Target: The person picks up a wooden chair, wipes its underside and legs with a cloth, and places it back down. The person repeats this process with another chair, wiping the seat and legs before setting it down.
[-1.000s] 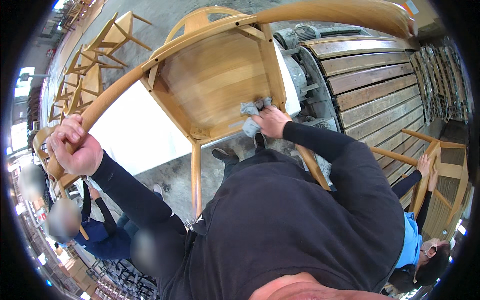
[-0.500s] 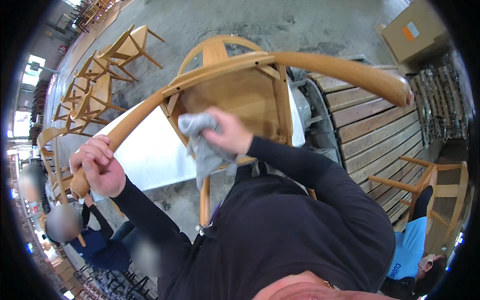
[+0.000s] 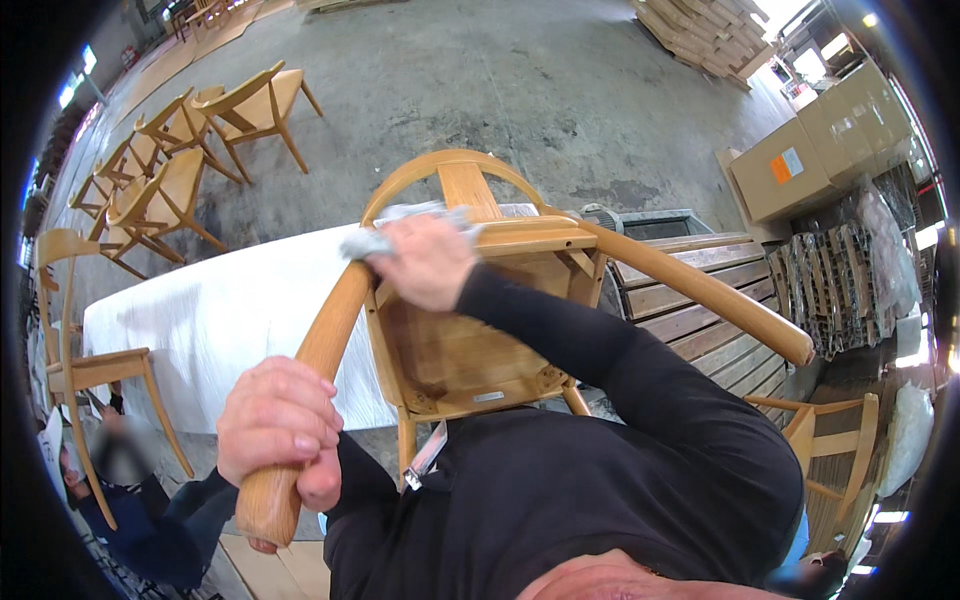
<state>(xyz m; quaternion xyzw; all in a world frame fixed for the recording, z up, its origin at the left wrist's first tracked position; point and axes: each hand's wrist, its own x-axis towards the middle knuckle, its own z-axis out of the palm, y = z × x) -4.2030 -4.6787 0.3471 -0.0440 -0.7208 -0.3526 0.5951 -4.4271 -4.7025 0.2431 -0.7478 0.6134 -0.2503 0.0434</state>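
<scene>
Upturned light-wood chair [image 3: 470, 350] has swung since a second ago: seat underside now faces the camera, legs toward the person. Left hand [image 3: 280, 425] stays clenched round the near-left leg end. Right hand [image 3: 425, 262] has moved from the seat underside to the far rail, pressing a crumpled grey cloth [image 3: 375, 238] there. So wiping has shifted along the frame. Cloth mostly hidden under the hand; its grip probably closed.
</scene>
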